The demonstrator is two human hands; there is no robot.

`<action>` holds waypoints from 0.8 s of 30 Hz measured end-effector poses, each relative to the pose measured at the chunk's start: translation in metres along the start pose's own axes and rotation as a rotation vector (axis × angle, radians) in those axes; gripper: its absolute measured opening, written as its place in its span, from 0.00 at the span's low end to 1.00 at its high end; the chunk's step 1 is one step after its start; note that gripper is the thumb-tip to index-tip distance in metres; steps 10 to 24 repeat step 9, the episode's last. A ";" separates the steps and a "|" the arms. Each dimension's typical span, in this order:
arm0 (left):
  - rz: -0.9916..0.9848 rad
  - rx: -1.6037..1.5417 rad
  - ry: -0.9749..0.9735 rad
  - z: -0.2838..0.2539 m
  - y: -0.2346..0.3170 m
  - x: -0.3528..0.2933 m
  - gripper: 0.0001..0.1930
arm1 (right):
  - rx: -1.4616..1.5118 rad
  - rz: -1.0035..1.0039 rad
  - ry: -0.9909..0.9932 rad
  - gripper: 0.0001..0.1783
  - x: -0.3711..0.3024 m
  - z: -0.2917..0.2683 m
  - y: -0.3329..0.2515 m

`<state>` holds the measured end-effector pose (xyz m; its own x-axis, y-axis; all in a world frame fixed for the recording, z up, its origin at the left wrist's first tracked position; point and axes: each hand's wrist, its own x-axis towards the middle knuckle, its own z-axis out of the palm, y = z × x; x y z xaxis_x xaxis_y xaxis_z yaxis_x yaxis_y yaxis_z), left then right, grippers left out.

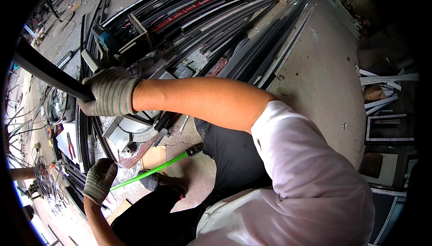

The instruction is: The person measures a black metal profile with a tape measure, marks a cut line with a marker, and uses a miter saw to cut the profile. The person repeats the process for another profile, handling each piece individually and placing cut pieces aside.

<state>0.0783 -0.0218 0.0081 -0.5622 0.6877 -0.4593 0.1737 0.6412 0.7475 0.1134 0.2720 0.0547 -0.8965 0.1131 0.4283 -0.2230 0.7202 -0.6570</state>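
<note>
My right hand (110, 91), in a striped grey knit glove, is closed round a long dark profile bar (54, 75) that rises toward the upper left. Just beside it is a mitre saw with a blue motor housing (104, 38) and a silver rounded base (135, 131). Lower down, my left hand (101, 181) wears a similar glove with dark fingertips, its fingers curled in. A green tape measure blade (150, 172) runs from a black case (194, 149) near my knee to the edge of this hand. Whether the fingers grip the blade is hidden.
Bundles of dark profile bars (265, 52) lie across the floor ahead, with a red strip (193, 8) among them. Red-handled pliers (70, 145) rest on a white sheet at the left, near tangled cables (42, 183). White-edged frames (389, 129) stand at the right.
</note>
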 end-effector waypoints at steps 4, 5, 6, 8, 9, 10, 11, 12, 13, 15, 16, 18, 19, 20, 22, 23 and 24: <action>0.004 0.051 0.014 0.001 0.001 -0.005 0.16 | -0.009 -0.005 0.001 0.20 0.002 0.004 -0.003; -0.003 0.045 0.016 -0.004 -0.004 -0.008 0.16 | -0.018 -0.007 -0.012 0.20 0.004 0.003 -0.010; -0.017 0.022 0.022 -0.008 0.000 -0.014 0.16 | -0.093 -0.005 0.009 0.21 0.006 0.012 -0.014; -0.024 -0.021 -0.030 -0.012 -0.003 -0.018 0.17 | 0.200 -0.059 -0.097 0.26 0.015 0.029 -0.003; -0.059 -0.004 0.008 -0.024 -0.008 -0.038 0.17 | 0.489 -0.141 -0.120 0.30 0.022 0.049 0.018; -0.059 -0.004 0.008 -0.024 -0.008 -0.038 0.17 | 0.489 -0.141 -0.120 0.30 0.022 0.049 0.018; -0.059 -0.004 0.008 -0.024 -0.008 -0.038 0.17 | 0.489 -0.141 -0.120 0.30 0.022 0.049 0.018; -0.059 -0.004 0.008 -0.024 -0.008 -0.038 0.17 | 0.489 -0.141 -0.120 0.30 0.022 0.049 0.018; -0.059 -0.004 0.008 -0.024 -0.008 -0.038 0.17 | 0.489 -0.141 -0.120 0.30 0.022 0.049 0.018; -0.059 -0.004 0.008 -0.024 -0.008 -0.038 0.17 | 0.489 -0.141 -0.120 0.30 0.022 0.049 0.018; -0.059 -0.004 0.008 -0.024 -0.008 -0.038 0.17 | 0.489 -0.141 -0.120 0.30 0.022 0.049 0.018; -0.059 -0.004 0.008 -0.024 -0.008 -0.038 0.17 | 0.489 -0.141 -0.120 0.30 0.022 0.049 0.018; -0.059 -0.004 0.008 -0.024 -0.008 -0.038 0.17 | 0.489 -0.141 -0.120 0.30 0.022 0.049 0.018; -0.059 -0.004 0.008 -0.024 -0.008 -0.038 0.17 | 0.489 -0.141 -0.120 0.30 0.022 0.049 0.018; -0.059 -0.004 0.008 -0.024 -0.008 -0.038 0.17 | 0.489 -0.141 -0.120 0.30 0.022 0.049 0.018; -0.059 -0.004 0.008 -0.024 -0.008 -0.038 0.17 | 0.489 -0.141 -0.120 0.30 0.022 0.049 0.018; -0.059 -0.004 0.008 -0.024 -0.008 -0.038 0.17 | 0.489 -0.141 -0.120 0.30 0.022 0.049 0.018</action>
